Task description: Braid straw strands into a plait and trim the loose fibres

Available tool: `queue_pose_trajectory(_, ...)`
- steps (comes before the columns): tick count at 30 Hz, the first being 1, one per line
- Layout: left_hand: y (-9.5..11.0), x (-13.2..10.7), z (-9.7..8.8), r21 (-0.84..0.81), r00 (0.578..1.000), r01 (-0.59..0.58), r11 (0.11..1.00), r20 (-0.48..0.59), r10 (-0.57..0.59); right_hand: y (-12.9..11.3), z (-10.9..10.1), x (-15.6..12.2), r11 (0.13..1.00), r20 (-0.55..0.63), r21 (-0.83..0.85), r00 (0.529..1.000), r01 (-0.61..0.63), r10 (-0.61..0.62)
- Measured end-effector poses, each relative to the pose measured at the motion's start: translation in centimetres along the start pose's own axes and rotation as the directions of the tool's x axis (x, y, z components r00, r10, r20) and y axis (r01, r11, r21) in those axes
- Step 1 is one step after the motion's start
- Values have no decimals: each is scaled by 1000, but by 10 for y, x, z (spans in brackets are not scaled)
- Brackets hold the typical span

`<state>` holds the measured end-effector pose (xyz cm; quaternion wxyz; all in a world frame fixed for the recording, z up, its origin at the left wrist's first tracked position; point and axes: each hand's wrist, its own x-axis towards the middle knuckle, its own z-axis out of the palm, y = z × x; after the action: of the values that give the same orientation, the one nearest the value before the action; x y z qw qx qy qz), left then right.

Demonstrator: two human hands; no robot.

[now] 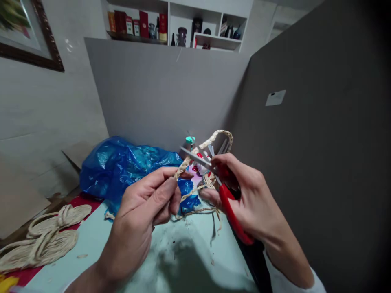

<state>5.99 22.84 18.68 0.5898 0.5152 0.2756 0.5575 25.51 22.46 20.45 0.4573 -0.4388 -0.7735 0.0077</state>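
Observation:
My left hand (143, 211) pinches a pale braided straw cord (210, 141) between thumb and fingers. The cord loops up and over toward my right hand. My right hand (247, 195) grips red-handled scissors (232, 211), whose grey blades (195, 158) are parted and point left beside the braid. Loose straw strands (198, 211) hang below the hands onto a pale green table top (189, 260).
A crumpled blue plastic bag (122, 167) lies behind the hands. Woven straw sandals (45, 236) rest at the lower left on a red surface. Grey partition boards (165, 89) enclose the back and right. A shelf (180, 28) with boxes and bottles hangs above.

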Motion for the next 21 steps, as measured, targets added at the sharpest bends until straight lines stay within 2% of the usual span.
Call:
queue_pose_trajectory(3, -1, -2, -2, -25, 999, -30, 999, -45, 29, -7, 4, -3, 980, 3, -175, 995, 98, -99)
queue_pose_trajectory(6, -1, -4, -4, 32, 996, -48, 998, -70, 50, -9, 8, -5, 950, -24, -276, 987, 144, -156)
queue_pose_trajectory(11, -1, -6, -4, 122, 996, -67, 990, -53, 74, -10, 8, -7, 940, -56, -309, 984, 146, -171)
queue_pose_trajectory(21, -2, -4, -3, -14, 1000, -18, 1000, -24, 18, -3, 8, -7, 913, -57, -367, 975, 181, -216)
